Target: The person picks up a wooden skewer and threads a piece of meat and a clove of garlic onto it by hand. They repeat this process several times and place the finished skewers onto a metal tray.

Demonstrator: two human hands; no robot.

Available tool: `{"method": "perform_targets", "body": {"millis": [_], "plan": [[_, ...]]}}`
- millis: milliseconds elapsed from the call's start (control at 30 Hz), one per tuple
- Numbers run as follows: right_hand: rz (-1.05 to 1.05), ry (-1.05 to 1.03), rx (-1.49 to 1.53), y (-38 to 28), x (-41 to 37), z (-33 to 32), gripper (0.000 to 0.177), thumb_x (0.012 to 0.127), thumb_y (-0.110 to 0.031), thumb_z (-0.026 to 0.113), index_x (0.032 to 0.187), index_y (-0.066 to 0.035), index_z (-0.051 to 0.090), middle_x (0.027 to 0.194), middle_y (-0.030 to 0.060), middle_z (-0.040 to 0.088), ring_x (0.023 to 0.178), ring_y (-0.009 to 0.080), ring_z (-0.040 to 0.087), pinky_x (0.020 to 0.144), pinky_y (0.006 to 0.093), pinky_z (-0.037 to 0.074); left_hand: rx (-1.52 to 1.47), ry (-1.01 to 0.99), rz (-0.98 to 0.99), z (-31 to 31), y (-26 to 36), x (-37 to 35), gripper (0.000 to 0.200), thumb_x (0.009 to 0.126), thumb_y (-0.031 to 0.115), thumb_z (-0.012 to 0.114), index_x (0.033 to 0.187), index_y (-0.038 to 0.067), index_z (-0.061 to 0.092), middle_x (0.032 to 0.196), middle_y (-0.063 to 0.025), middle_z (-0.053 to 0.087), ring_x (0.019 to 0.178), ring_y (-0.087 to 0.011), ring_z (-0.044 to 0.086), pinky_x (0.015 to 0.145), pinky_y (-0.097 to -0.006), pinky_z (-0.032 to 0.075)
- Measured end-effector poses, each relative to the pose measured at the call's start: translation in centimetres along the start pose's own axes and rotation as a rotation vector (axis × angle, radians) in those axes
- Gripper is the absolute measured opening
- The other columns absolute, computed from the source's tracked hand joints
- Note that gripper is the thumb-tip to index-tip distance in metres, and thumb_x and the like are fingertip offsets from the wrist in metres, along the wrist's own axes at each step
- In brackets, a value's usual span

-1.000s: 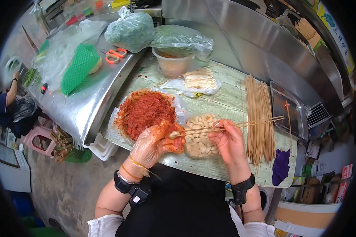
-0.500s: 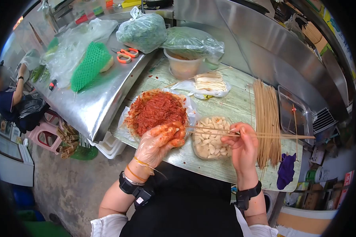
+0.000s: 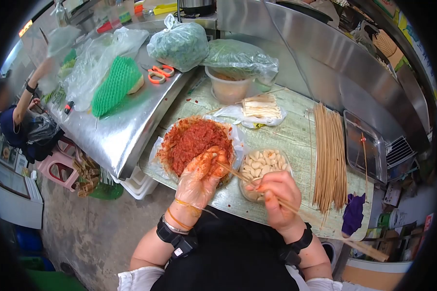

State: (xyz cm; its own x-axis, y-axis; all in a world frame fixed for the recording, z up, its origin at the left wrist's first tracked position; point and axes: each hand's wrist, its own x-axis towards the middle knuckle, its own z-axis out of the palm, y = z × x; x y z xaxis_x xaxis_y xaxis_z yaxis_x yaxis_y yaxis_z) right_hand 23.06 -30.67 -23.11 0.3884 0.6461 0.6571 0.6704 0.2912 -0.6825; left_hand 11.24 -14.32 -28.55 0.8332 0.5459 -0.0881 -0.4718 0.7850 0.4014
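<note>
The gloved left hand [image 3: 201, 172] has its fingers curled at the skewers' [image 3: 235, 173] tips; I cannot tell how firmly they close or what lies inside. It reaches forward over the near edge of the red mix [image 3: 194, 140], palm turned inward. The bare right hand [image 3: 280, 199] is closed round the skewers near the garlic [image 3: 264, 162], knuckles up, wrist bent toward the left hand. The skewers slope down to the right; a second ago they lay nearly level, with a clove visible in the left hand.
</note>
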Motion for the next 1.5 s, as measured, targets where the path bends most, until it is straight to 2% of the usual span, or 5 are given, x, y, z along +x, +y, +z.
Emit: {"method": "perform_targets", "body": {"millis": [233,333,467,733,1500], "plan": [[-0.202,-0.137,-0.106,0.0,0.2,0.7,0.019,0.077,0.001,0.062,0.096,-0.001,0.063,0.094,0.0110,0.061,0.074,0.0229,0.062,0.059,0.0289,0.051,-0.052,0.135,0.090,-0.2,-0.6,0.2,0.031,0.093,0.009,0.054,0.121,-0.003,0.051,0.118,-0.0159,0.057,0.107,-0.0239,0.058,0.088,-0.0331,0.053],[-0.283,-0.189,-0.132,0.1,0.4,1.0,0.011,0.087,-0.006,0.055,0.094,0.000,0.061,0.095,0.0143,0.062,0.078,0.0233,0.064,0.064,0.0291,0.053,-0.067,0.172,0.133,-0.6,-0.8,0.5,0.031,0.092,0.007,0.054,0.121,-0.004,0.050,0.118,-0.0164,0.057,0.108,-0.0251,0.058,0.087,-0.0334,0.054],[-0.319,-0.182,-0.156,0.1,0.8,1.6,0.011,0.083,-0.001,0.057,0.094,0.001,0.061,0.095,0.0150,0.062,0.076,0.0245,0.065,0.062,0.0289,0.054,-0.092,0.172,0.132,-0.7,-0.6,0.6,0.030,0.092,0.006,0.053,0.120,-0.004,0.051,0.118,-0.0158,0.057,0.108,-0.0241,0.058,0.088,-0.0338,0.053],[-0.391,-0.212,-0.146,1.1,0.9,2.5,0.033,0.068,0.003,0.069,0.100,-0.001,0.061,0.098,0.0132,0.059,0.075,0.0267,0.062,0.060,0.0319,0.052,-0.118,0.214,0.142,-1.1,-0.4,1.0,0.029,0.094,0.009,0.052,0.119,-0.004,0.051,0.118,-0.0171,0.056,0.108,-0.0238,0.057,0.087,-0.0327,0.053],[-0.371,-0.262,-0.186,1.5,2.4,6.9,0.028,0.071,-0.001,0.062,0.098,0.000,0.060,0.098,0.0121,0.056,0.077,0.0257,0.061,0.063,0.0324,0.051,-0.005,0.104,0.313,-4.0,1.6,3.0,0.020,0.093,0.008,0.054,0.109,-0.004,0.056,0.108,-0.0172,0.060,0.095,-0.0238,0.063,0.077,-0.0321,0.058]]}}
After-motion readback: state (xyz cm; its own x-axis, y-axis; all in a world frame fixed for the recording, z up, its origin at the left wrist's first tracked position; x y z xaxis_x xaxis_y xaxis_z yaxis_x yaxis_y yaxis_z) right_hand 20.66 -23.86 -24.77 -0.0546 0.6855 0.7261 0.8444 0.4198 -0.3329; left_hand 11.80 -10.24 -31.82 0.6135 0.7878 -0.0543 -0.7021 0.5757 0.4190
